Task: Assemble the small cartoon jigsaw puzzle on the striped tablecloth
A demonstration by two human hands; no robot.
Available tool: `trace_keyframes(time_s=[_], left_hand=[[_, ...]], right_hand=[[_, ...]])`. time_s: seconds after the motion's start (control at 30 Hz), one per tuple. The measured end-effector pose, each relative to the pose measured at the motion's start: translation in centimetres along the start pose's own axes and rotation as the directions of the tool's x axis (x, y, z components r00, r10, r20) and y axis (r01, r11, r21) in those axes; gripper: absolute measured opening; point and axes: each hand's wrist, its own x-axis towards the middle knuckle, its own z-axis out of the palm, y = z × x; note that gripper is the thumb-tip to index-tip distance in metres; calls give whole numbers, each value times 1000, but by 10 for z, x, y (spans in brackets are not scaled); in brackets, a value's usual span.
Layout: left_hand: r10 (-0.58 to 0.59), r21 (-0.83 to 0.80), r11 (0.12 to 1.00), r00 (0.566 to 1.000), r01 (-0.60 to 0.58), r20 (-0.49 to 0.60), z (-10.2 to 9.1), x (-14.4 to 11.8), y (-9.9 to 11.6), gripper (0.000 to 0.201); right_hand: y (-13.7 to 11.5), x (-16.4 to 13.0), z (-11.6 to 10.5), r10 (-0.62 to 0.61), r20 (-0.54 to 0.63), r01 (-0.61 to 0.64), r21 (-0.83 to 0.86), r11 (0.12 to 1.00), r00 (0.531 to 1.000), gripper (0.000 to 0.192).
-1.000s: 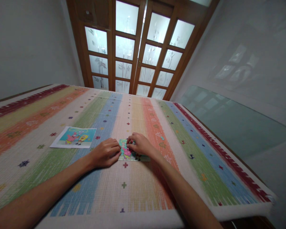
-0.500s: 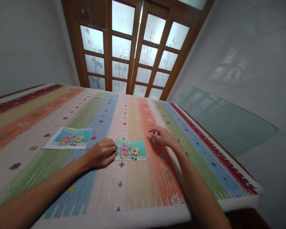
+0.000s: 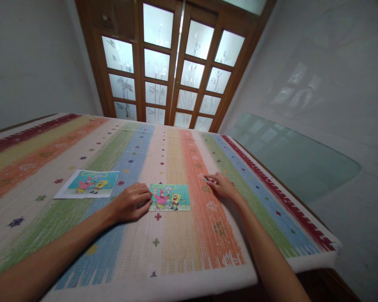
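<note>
A small jigsaw puzzle (image 3: 170,198) with a pink starfish and a yellow sponge cartoon figure lies flat on the striped cloth. My left hand (image 3: 134,202) rests at its left edge, fingers curled and their tips against or just beside the puzzle; whatever they may hold is hidden. To the right of the puzzle, over the orange stripe, my right hand (image 3: 221,184) pinches a small teal puzzle piece (image 3: 206,179) between thumb and fingers. A paper sheet with a matching picture (image 3: 90,183) lies to the left, beyond my left forearm.
The table is covered by a colourful striped tablecloth (image 3: 176,256), whose near edge hangs over the front. A glass panel (image 3: 290,155) leans by the wall on the right. Wooden doors with frosted panes (image 3: 157,63) stand behind the table.
My right hand has shifted a little to the right and lower, and a teal piece now shows at its fingertips. My left hand stays by the puzzle. The view has shifted slightly.
</note>
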Motion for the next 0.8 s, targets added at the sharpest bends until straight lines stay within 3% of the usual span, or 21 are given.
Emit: trace_keyframes(time_s=[0.17, 0.3, 0.43, 0.53, 0.6, 0.8], left_hand=[[-1, 2, 1000, 1000, 1, -7, 1, 0, -1, 23], [-8, -1, 1000, 1000, 8, -4, 2, -1, -2, 24], [-14, -5, 1000, 1000, 14, 0, 1, -1, -1, 24], [-3, -8, 1000, 1000, 3, -9, 1, -1, -1, 23], [-3, -7, 1000, 1000, 3, -10, 1, -1, 0, 23], [-16, 10, 1000, 1000, 16, 18, 0, 0, 2, 23]], right_hand=[[-4, 14, -4, 41, 19, -43, 113, 993, 999, 9], [-19, 21, -6, 55, 84, -70, 187, 980, 995, 4], [-62, 22, 12, -11, 172, -39, 283, 958, 985, 6], [-104, 20, 36, -162, 191, 63, 439, 896, 968, 18], [-130, 20, 53, -232, 209, 100, 501, 859, 950, 14], [-169, 25, 80, -228, 203, 108, 477, 872, 952, 9]])
